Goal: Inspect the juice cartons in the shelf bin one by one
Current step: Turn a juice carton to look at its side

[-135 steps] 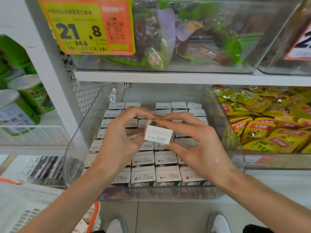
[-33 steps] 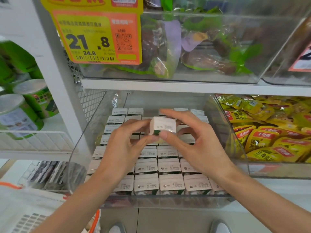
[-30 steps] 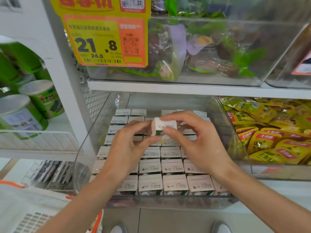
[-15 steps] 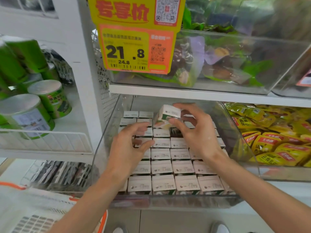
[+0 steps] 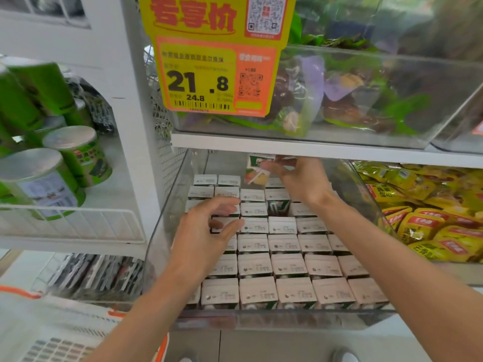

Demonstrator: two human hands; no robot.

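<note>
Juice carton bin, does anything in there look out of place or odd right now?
One empty slot breaks the grid, exposing the green side of the pack behind it. The lifted carton is tilted, pinched in the right hand at the back of the clear bin. The other rows look tidy.

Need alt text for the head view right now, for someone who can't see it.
The right hand holds one juice carton raised at the back of the clear bin, just under the shelf above. The left hand hovers over the packed rows of cartons.
</note>
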